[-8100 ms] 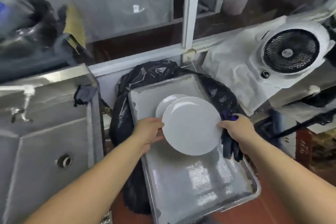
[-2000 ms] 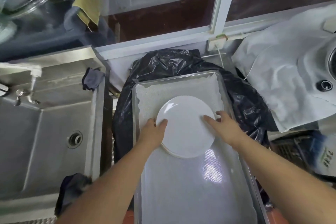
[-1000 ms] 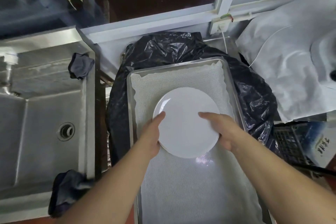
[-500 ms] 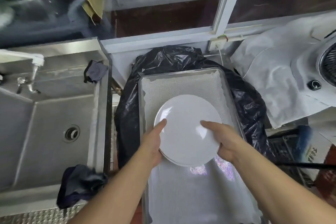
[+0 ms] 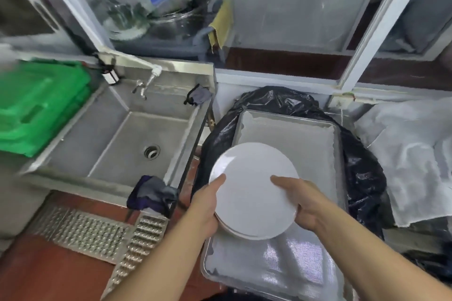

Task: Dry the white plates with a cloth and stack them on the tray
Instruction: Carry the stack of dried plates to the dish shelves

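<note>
A small stack of white plates (image 5: pixel 254 188) is held over the near left part of the metal tray (image 5: pixel 288 127), which has a pale mesh liner. My left hand (image 5: pixel 208 205) grips the stack's left rim, thumb on top. My right hand (image 5: pixel 297 200) grips the right rim, thumb lying across the top plate. The edge of a lower plate shows under the top one at the front. A dark cloth (image 5: pixel 151 194) hangs over the sink's near right corner, held by neither hand.
A steel sink (image 5: pixel 127 139) with a tap sits to the left, a green crate (image 5: pixel 36 105) beyond it. A black plastic bag (image 5: pixel 362 178) lies under the tray. White cloth (image 5: pixel 411 154) covers things at the right. A small grey rag (image 5: pixel 199 96) sits on the sink's far corner.
The plates have come up off the tray and shifted toward its near left, both hands now gripping the rims. The view has swung left and up, showing the green crate.
</note>
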`<state>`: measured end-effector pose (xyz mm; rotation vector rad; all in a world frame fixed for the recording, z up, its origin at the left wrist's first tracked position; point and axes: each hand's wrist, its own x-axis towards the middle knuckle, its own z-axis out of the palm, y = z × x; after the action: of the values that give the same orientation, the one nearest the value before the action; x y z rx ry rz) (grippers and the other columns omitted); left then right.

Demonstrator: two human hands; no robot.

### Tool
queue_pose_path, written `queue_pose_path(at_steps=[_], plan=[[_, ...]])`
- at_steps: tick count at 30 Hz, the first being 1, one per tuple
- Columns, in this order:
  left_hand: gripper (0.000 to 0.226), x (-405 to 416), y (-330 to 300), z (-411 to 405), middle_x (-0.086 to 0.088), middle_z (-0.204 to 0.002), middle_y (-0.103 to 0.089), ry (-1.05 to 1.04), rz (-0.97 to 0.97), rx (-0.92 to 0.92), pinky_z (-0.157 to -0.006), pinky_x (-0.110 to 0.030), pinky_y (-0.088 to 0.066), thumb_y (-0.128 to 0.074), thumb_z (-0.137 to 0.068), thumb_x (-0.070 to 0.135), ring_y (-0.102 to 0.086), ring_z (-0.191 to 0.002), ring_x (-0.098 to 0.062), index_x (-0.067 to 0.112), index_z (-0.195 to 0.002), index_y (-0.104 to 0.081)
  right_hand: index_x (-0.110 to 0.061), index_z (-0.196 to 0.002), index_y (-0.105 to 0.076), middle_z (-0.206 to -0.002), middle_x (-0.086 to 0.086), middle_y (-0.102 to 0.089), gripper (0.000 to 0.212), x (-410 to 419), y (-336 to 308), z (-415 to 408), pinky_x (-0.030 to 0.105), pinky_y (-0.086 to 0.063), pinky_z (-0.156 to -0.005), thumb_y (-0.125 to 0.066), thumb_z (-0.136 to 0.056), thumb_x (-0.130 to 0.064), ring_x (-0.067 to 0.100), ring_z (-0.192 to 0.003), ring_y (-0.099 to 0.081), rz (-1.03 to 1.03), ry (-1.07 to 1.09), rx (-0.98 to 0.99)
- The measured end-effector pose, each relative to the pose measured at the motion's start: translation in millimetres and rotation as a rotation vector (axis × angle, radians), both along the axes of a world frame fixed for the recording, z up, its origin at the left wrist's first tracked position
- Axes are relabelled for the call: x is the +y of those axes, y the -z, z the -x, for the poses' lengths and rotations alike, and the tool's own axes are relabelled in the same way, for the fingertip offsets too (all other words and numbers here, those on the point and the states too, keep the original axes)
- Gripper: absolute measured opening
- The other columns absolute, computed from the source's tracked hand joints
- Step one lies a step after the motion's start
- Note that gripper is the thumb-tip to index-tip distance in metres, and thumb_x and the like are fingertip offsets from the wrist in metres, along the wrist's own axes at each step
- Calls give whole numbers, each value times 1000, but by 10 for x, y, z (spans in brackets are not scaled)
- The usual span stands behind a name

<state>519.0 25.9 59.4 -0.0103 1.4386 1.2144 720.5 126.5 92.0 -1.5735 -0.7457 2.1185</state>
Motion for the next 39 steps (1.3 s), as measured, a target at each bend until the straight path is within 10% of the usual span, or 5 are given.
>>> queue_pose_path(at_steps=[4,17,39], plan=[[53,-482,-182,-41,-12,-121,-76,-204,-49,3,-87,-49,-60,-76,-91,38,-74,-109,-36,21,-139,-61,2,-117,-71,-105,20,-79,37,-180,-101,149,57,-58,-92,-81,-85,-12,40,-96,-76,-19,-172,18],[27,-2718,-627,58,-13,-105,-80,-820,-74,22,-99,-54,-54,-68,-99,32,-71,-105,-37,12,-117,-72,-6,-118,-73,-106,18,-79,36,-1590,-457,1448,62,-58,-91,-83,-85,-17,43,-102,-74,-102,-847,46],[34,-7598,-640,-82,-16,-103,-79,-1692,-31,74,-101,-59,-54,-72,-93,32,-73,-103,-39,7,-116,-69,-6,-124,-68,-108,22,-78,37,-6770,-551,3159,61,-57,-94,-76,-90,-20,44,-100,-75,-123,-1761,58]])
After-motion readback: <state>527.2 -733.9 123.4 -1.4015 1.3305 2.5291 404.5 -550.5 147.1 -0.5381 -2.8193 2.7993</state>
